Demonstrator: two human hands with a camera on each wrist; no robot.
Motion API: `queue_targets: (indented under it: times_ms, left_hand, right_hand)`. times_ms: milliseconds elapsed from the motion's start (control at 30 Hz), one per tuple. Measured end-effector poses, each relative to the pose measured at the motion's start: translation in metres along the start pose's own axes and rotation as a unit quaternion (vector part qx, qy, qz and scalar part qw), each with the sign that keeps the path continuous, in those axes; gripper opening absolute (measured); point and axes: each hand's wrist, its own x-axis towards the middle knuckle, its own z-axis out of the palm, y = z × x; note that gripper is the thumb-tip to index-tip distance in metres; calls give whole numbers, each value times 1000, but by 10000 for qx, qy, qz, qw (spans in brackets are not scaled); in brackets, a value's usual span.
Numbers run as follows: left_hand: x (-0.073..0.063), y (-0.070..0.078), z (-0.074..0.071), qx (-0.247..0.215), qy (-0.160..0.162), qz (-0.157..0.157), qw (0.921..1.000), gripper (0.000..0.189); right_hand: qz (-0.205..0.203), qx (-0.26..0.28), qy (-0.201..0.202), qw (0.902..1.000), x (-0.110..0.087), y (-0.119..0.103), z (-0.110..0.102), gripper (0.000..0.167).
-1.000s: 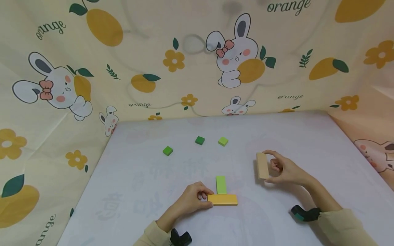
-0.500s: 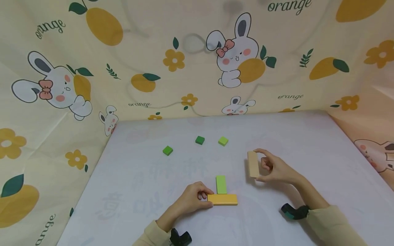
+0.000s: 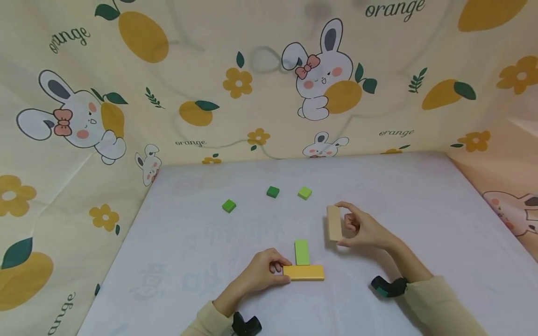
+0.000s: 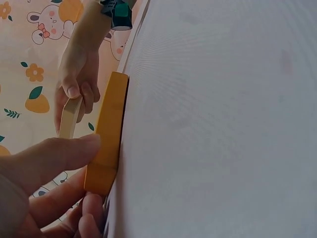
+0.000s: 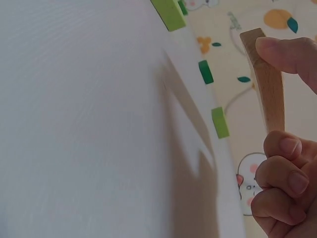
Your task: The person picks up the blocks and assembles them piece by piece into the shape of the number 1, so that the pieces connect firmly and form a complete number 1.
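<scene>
My left hand [image 3: 261,270] pinches the left end of a yellow rectangular block [image 3: 304,273] that lies on the table. In the left wrist view, the thumb presses one long edge of that yellow block [image 4: 106,144]. Directly behind it lies a light green rectangular block [image 3: 301,252], end toward the yellow one. My right hand [image 3: 366,228] pinches a plain wooden block [image 3: 334,223] by its two ends, to the right of and behind the green block. Seen from the right wrist, the wooden block [image 5: 270,89] is held clear of the table, its shadow falling on the surface.
Farther back on the white table [image 3: 189,261] sit a mid-green square block [image 3: 229,206], a dark green one [image 3: 272,192] and a light green one [image 3: 304,192]. A bunny-and-orange printed cloth [image 3: 235,42] rises behind and at both sides.
My right hand has moved steadily left with the wooden block, coming closer to the light green rectangular block. The left hand and the yellow block have stayed in place.
</scene>
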Motion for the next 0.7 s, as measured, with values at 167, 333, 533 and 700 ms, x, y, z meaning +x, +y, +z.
queue_targets:
  times_ms: [167, 333, 533, 700]
  left_hand:
    - [-1, 1, 0, -49, -20, -49, 10000, 28]
    - [1, 1, 0, -39, -11, -30, 10000, 27]
    - [1, 1, 0, -40, -4, -23, 10000, 28]
    - [1, -1, 1, -5, 6, 6, 10000, 28]
  right_hand:
    - [-22, 93, -33, 9999, 5, -1, 4, 88]
    - [-137, 123, -18, 9998, 10, 2, 10, 87]
    - [-147, 187, -66, 9997, 18, 2, 18, 87]
    - [-197, 263, -47, 9994, 24, 0, 25, 87]
